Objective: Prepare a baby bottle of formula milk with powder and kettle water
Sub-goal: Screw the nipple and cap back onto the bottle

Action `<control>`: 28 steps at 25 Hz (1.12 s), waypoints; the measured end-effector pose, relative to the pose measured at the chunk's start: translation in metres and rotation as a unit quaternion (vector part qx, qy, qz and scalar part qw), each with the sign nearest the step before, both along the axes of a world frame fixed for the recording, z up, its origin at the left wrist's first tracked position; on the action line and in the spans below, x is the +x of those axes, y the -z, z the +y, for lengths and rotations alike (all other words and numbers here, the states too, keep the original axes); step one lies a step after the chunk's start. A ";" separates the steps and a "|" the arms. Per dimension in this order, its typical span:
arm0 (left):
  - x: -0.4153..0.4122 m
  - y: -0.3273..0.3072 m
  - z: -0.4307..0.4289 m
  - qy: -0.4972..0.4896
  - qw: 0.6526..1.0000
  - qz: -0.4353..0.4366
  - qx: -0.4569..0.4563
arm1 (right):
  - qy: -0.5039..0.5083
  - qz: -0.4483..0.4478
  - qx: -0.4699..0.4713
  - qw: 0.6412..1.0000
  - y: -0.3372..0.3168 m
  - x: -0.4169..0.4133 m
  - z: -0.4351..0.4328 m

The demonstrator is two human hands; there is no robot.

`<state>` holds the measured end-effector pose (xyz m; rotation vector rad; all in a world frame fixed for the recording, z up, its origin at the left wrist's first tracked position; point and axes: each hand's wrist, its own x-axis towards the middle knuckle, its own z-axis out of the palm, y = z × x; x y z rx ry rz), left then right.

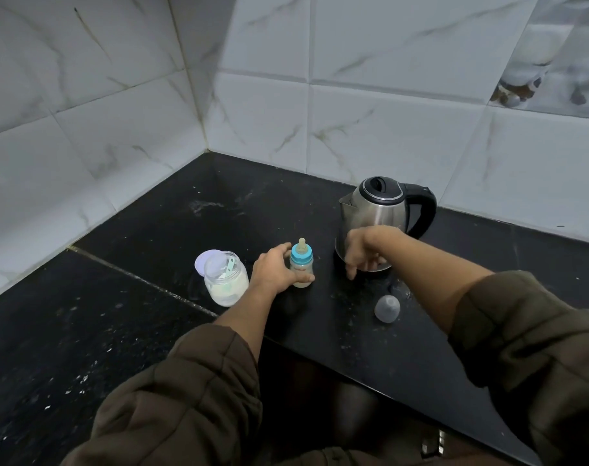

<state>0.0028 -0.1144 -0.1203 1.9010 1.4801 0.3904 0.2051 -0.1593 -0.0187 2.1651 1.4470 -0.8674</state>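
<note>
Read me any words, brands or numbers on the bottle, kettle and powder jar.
On the baby bottle: small red print, too blurred to read.
On the kettle: no text visible.
On the powder jar: no label visible.

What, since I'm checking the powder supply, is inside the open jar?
The jar holds white powder in its lower part, with a pale green scoop resting in it. The scoop's lower end is hidden in the powder.

On the counter [152, 331] the bottle [301, 264] stands between the powder jar [226, 279], left, and the kettle [380, 213], right and behind. A lid [204, 262], I think, lies behind the jar; the cap [387, 308] lies before the kettle.
</note>
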 end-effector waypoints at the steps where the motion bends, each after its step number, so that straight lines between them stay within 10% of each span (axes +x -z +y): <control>1: 0.000 -0.003 -0.001 0.004 1.000 0.002 0.003 | -0.004 -0.025 -0.027 0.999 0.005 0.002 -0.007; 10: 0.002 -0.009 -0.005 0.024 0.999 -0.003 0.043 | -0.128 -0.167 -0.145 0.967 0.041 0.000 -0.051; 17: 0.003 -0.012 -0.008 0.029 0.998 0.026 0.057 | -0.019 -0.075 0.052 0.996 0.000 -0.027 -0.037; 28: 0.001 -0.013 -0.004 0.047 0.996 0.062 0.040 | -0.069 -0.024 0.318 0.945 -0.049 -0.072 0.009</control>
